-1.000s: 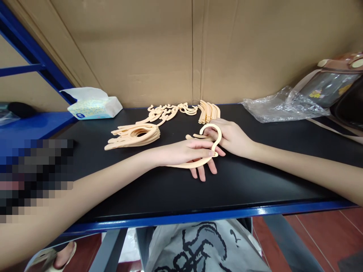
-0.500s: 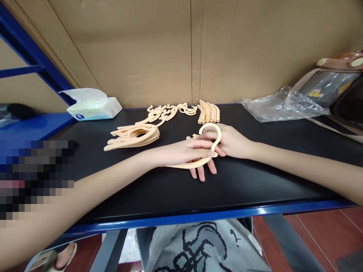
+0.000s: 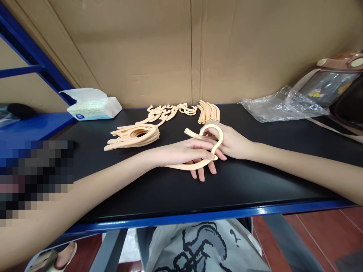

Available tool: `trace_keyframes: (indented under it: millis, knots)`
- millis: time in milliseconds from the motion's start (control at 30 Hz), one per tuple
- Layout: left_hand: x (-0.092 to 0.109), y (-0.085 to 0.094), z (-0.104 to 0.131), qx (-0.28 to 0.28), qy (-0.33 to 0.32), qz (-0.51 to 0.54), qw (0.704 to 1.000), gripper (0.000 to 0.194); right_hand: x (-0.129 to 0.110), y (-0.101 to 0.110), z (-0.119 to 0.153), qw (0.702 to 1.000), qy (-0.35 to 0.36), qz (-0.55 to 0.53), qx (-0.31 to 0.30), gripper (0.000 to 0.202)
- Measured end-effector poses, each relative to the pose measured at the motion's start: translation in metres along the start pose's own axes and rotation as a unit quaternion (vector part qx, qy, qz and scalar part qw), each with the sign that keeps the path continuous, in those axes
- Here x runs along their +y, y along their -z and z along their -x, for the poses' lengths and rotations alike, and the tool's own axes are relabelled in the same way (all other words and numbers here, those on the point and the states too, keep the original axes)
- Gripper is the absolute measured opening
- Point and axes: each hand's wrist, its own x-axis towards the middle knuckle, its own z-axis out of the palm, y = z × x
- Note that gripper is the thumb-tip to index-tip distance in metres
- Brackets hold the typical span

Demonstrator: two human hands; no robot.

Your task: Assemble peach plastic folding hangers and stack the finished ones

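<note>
I'm looking down at both hands meeting over the middle of the black desk point(image 3: 255, 189). My left hand point(image 3: 184, 153) lies across a peach plastic hanger point(image 3: 198, 164), fingers closed over its bar. My right hand point(image 3: 231, 141) has its fingers curled about the hook point(image 3: 217, 138), with a second loose piece point(image 3: 193, 133) poking out to the left from that grip.

As for progress, I judge the work about midway. A neat stack of hangers point(image 3: 133, 136) sits to the far left, while unsorted pieces point(image 3: 170, 111) and a short row of bars point(image 3: 209, 112) wait at the far edge by the cardboard wall point(image 3: 159, 49).

The held hanger's long axis runs left to right, slightly angled. Its hook stands up at the right end, its opening to the left.

A tissue pack point(image 3: 92, 104) sits far left, a crumpled clear bag point(image 3: 280, 105) far right.
</note>
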Motion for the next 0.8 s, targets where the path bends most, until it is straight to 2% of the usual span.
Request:
trace_keyframes:
  millis: [200, 367, 500, 600, 800]
  knots:
    - [-0.0042, 0.002, -0.001, -0.015, -0.008, -0.002, 1.0, 0.027, -0.0073, 0.0037, -0.0009, 0.998, -0.062, -0.007, -0.031, 0.031]
    - [-0.0037, 0.0018, -0.0007, -0.015, -0.006, -0.003, 1.0, 0.025, -0.0075, 0.0046, -0.0013, 0.998, -0.041, 0.009, -0.038, 0.03]
    - [-0.0037, 0.002, -0.0014, -0.022, -0.008, 0.006, 1.0, 0.024, -0.0075, 0.0044, 0.0012, 1.0, -0.006, 0.018, -0.007, 0.029]
    - [-0.0039, 0.0022, -0.0017, -0.024, -0.008, 0.007, 1.0, 0.024, -0.0084, 0.0043, 0.0022, 0.999, -0.015, 0.034, 0.013, 0.031]
    - [-0.0041, 0.0019, -0.0016, -0.019, -0.007, 0.011, 1.0, 0.024, -0.0082, 0.0029, 0.0009, 0.999, -0.017, 0.042, 0.008, 0.026]
